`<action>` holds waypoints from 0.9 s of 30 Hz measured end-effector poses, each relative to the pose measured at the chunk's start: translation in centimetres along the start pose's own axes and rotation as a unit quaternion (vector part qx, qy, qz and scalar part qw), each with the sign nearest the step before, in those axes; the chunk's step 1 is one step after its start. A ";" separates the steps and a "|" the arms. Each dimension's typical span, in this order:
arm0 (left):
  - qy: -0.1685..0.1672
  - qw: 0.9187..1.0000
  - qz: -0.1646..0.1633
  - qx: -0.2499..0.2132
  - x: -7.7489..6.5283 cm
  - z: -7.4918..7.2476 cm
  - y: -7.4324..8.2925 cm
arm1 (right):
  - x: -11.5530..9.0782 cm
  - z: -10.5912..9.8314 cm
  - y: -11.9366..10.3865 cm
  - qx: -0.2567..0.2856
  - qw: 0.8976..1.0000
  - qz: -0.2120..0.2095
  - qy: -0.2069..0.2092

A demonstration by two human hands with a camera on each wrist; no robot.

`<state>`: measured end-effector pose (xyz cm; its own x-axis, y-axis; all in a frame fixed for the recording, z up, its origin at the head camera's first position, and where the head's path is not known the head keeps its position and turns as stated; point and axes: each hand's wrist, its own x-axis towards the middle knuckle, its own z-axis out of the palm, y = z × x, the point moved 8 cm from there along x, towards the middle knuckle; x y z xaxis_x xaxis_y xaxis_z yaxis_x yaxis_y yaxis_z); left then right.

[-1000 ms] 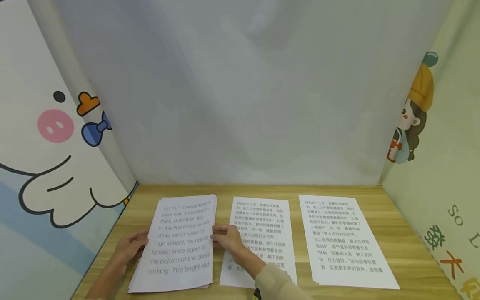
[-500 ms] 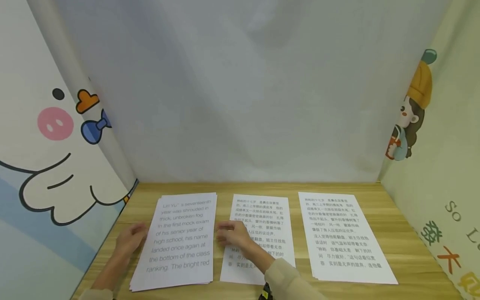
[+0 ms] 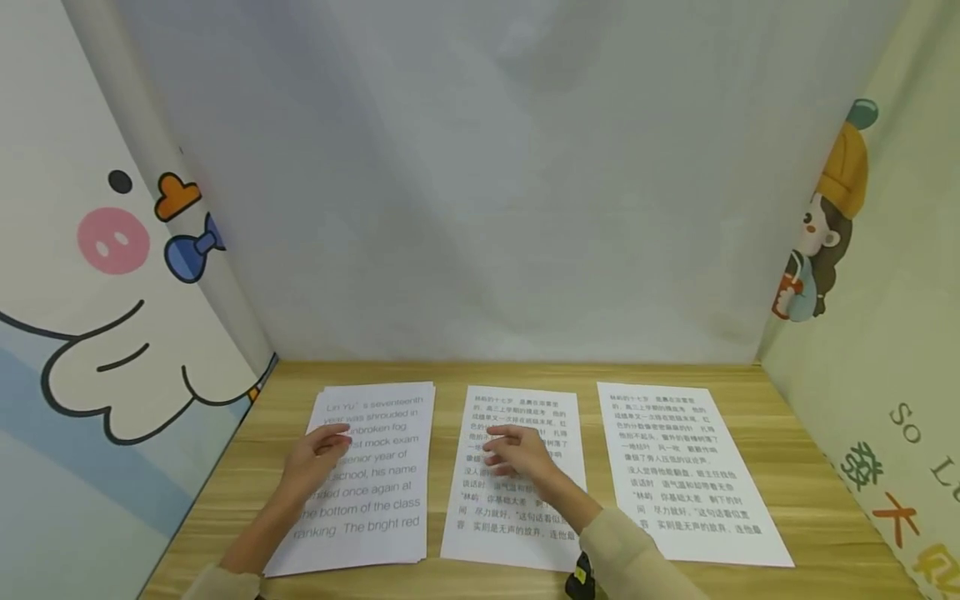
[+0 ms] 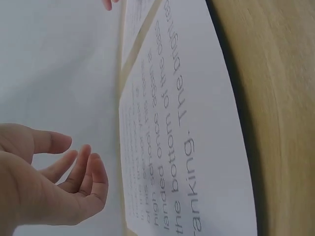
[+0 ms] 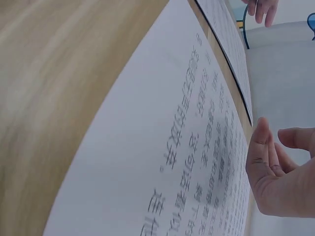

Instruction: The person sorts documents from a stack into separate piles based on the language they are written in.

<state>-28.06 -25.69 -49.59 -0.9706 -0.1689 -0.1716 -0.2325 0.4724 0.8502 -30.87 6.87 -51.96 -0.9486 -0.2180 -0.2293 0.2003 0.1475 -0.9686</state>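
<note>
My left hand [image 3: 313, 460] hovers over the left stack of English-printed paper [image 3: 375, 500], its fingers loosely bent with nothing between them. In the left wrist view that hand [image 4: 64, 177] is raised above the sheet, thumb and fingertips apart. My right hand [image 3: 525, 457] is over the middle stack of Chinese-printed paper [image 3: 502, 533], fingers relaxed and holding nothing. The right wrist view has the right hand [image 5: 283, 172] raised above this paper [image 5: 133, 147], a gap between thumb and forefinger.
A third stack of Chinese-printed paper [image 3: 697, 500] lies on the right of the wooden table [image 3: 825, 517]. Narrow strips of table separate the stacks. A pale wall [image 3: 510, 208] stands behind, with cartoon-printed panels on both sides.
Both hands have left the side edges of the left stack. The left hand has moved right and up over that stack, the right hand has moved right over the middle one.
</note>
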 end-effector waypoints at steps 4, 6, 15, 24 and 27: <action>-0.033 0.999 0.016 -0.013 -0.4 1.9 1.3 | -0.5 -2.5 0.5 -0.010 1.000 0.004 0.027; -0.048 0.998 0.023 -0.022 -0.6 2.9 1.8 | -1.0 -3.6 0.7 -0.014 0.999 0.006 0.034; -0.096 0.992 0.009 -0.079 -1.9 8.0 2.4 | -3.9 -8.5 1.7 -0.033 0.999 0.025 0.019; -0.165 0.984 0.005 -0.063 -3.3 12.6 3.1 | -6.1 -12.0 3.1 -0.076 0.996 0.045 0.021; -0.193 0.981 0.002 -0.017 -4.1 13.3 2.9 | -6.6 -11.6 3.9 -0.081 0.994 0.070 0.009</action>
<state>-25.59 -12.08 -53.02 -0.9243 0.1757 -0.3388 -0.2335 0.4418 0.8662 -26.72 20.08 -53.11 -0.9191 -0.1666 -0.3570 0.2893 0.3296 -0.8987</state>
